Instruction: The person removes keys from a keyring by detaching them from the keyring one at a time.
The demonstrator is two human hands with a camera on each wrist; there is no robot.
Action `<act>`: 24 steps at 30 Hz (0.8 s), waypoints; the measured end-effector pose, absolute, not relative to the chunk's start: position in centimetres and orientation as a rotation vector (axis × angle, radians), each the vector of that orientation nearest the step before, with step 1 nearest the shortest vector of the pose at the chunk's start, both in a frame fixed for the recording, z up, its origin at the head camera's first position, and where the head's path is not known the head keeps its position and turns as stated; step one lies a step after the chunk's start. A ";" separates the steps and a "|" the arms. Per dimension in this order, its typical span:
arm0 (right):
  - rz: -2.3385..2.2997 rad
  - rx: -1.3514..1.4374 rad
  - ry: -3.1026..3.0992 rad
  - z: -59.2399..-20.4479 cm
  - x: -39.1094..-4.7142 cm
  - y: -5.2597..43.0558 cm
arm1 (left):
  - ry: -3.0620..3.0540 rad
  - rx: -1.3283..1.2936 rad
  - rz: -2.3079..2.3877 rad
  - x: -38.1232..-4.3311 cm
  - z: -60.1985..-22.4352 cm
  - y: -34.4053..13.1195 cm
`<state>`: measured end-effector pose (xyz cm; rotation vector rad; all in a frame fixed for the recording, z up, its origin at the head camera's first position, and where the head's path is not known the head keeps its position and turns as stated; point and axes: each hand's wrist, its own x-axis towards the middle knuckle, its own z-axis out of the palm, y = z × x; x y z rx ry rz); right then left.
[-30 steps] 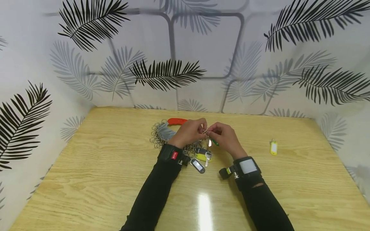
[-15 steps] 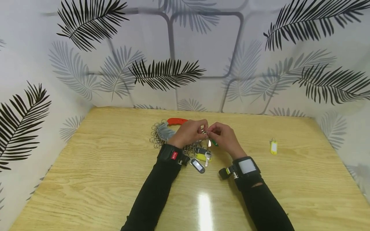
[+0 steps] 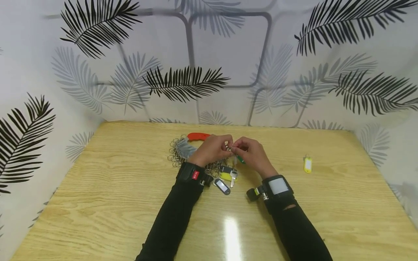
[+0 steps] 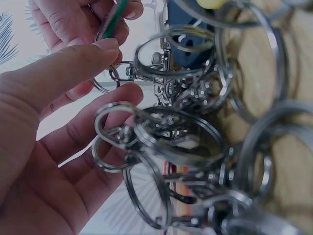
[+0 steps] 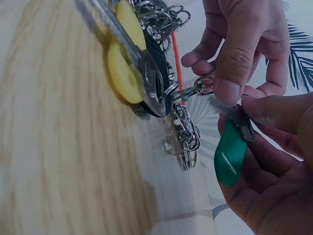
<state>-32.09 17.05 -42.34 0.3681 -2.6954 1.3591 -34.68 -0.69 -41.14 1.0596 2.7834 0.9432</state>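
Little has moved since half a second ago: the whole head view slides slightly left, and the key point(image 5: 244, 127) by the right hand point(image 3: 252, 154) catches less light, while both hands keep together over the counter point(image 3: 114, 181). Left hand point(image 3: 213, 148) first: its thumb and finger close on a ring point(image 4: 101, 87) at the end of a clip point(image 4: 129, 72), probably to keep it steady against the other hand's pull. Right hand grips the green tag point(image 5: 230, 156) along with that key, fingers behind and thumb on the near side, seemingly so the thin join at the ring stays reachable. Tag and key are thus between the hands, just beside the bunch of rings point(image 3: 177, 150); I can't tell whether they are threaded on. Being clipped to that bunch would explain why the work stays so near it and its red part point(image 3: 197, 136). Nearer the person, a yellow tag point(image 3: 225, 177) lies with a loose-looking key point(image 3: 233, 174) across it, likely out of the fingers' way, as is the lone tag point(image 3: 308, 165), well apart at the right
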 end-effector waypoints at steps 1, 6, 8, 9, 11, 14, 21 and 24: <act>1.362 0.373 -2.692 -42.3 -32.1 17.1 | 2.784 1.056 0.950 -34.7 -41.1 -0.7; 1.363 0.364 -2.703 -42.3 -32.1 17.1 | 2.783 1.041 0.978 -34.7 -41.1 -0.6; 1.360 0.350 -2.713 -42.4 -32.1 17.1 | 2.784 1.038 0.985 -34.7 -41.1 -0.6; 1.356 0.341 -2.718 -42.4 -32.1 17.1 | 2.782 1.039 0.990 -34.7 -41.2 -0.6; 1.341 0.326 -2.722 -42.4 -32.1 17.0 | 2.780 1.040 0.999 -34.7 -41.2 -0.6; 1.305 0.313 -2.715 -42.4 -32.1 16.9 | 2.770 1.048 1.017 -34.7 -41.2 -0.6; 1.268 0.262 -2.719 -42.5 -32.0 16.9 | 2.783 1.039 1.013 -34.8 -41.2 -0.5; 1.265 0.250 -2.730 -42.6 -31.9 17.0 | 2.797 1.005 1.003 -34.8 -41.2 -0.6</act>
